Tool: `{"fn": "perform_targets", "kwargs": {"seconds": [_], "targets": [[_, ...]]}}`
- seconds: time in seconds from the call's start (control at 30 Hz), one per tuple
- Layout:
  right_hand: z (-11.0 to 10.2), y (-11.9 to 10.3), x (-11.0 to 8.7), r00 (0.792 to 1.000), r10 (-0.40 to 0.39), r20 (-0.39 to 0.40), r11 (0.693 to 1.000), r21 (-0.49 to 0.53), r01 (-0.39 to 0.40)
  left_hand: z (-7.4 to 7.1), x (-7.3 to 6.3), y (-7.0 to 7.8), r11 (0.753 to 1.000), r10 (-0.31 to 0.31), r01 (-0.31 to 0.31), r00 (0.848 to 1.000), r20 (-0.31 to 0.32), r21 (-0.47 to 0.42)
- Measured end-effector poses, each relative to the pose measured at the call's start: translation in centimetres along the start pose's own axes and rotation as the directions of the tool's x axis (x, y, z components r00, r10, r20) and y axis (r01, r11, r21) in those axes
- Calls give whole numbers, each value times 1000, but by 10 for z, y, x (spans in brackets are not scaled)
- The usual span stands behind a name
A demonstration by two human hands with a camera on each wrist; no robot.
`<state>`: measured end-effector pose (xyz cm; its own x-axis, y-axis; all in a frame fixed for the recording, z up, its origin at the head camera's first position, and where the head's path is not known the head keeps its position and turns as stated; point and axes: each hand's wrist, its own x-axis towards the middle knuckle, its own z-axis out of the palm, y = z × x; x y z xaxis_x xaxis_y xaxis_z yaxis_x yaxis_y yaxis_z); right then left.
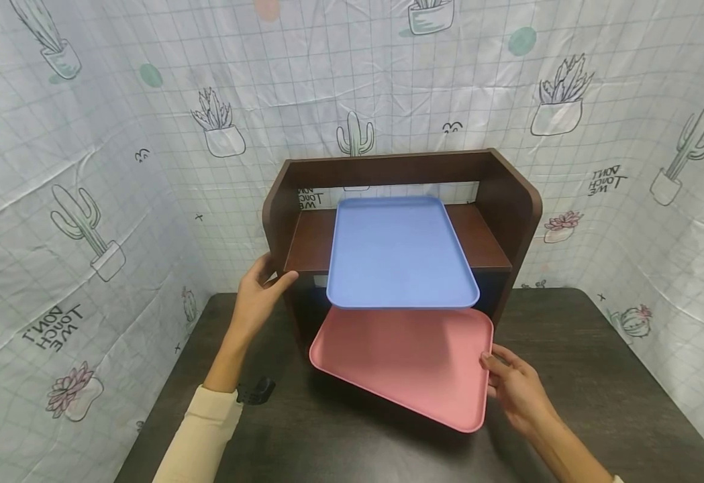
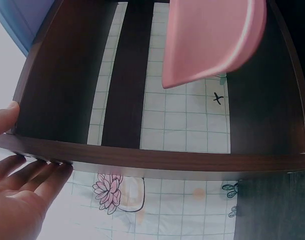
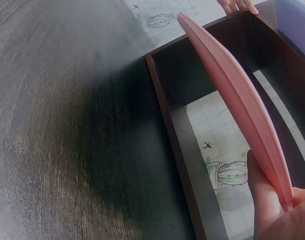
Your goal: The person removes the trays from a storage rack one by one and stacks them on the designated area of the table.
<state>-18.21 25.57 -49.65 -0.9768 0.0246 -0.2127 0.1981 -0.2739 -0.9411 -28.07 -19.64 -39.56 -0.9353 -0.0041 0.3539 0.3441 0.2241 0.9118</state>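
A pink tray point(image 1: 400, 355) is partly inside the lower opening of a dark brown two-tier shelf point(image 1: 388, 164), tilted and turned, its right end sticking out above the table. My right hand point(image 1: 517, 386) pinches this tray at its right edge; in the right wrist view the tray point(image 3: 237, 95) appears edge-on, off the tabletop. On the shelf's left side panel my left hand point(image 1: 256, 295) holds on, thumb at the inner side and fingers along the outside. The left wrist view shows these fingers point(image 2: 45, 185) against the panel. A blue tray point(image 1: 396, 255) lies on the upper board, overhanging its front.
The shelf stands on a dark wood table point(image 1: 575, 376). Cloth with cactus drawings point(image 1: 388, 87) hangs behind and at both sides. A small black object point(image 1: 261, 390) shows beside the left wrist. The shelf's back is partly open.
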Motion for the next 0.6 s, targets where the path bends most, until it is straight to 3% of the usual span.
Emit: {"fn": "perform_targets", "kwargs": {"seconds": [0.6], "targets": [[-8,-1,1,998,56,12,998,-37,-56,0,1,0,1000,-4,4,1000,-2,9]]}}
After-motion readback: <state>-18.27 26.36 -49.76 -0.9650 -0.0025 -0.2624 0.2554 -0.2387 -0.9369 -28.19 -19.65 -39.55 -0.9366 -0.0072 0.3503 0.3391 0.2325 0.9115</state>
